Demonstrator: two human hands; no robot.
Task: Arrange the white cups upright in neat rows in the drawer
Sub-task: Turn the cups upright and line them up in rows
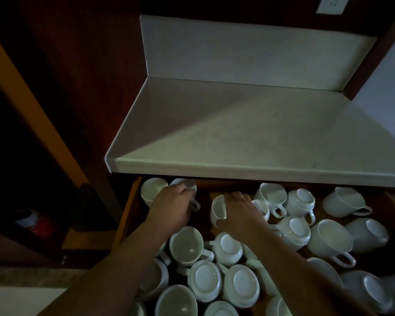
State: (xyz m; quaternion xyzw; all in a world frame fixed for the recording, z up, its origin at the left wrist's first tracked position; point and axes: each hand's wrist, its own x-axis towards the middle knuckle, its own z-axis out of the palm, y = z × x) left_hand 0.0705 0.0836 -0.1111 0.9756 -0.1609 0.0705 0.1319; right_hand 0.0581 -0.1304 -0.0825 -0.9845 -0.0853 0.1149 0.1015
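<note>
Head view: your left hand (172, 206) reaches to rear-left of drawer (129, 210), fingers curled over rim of rear cup (189, 185), which touches upright corner cup (153, 190). Your right hand (240, 212) clamps tilted cup (216, 206) mid-rear, thumb hooked over rim, mouth facing left. Jumbled cups (331, 239) fill front and right of drawer: some upright, some overturned, some on sides. Drawer sits pulled out under white countertop (260, 133).
</note>
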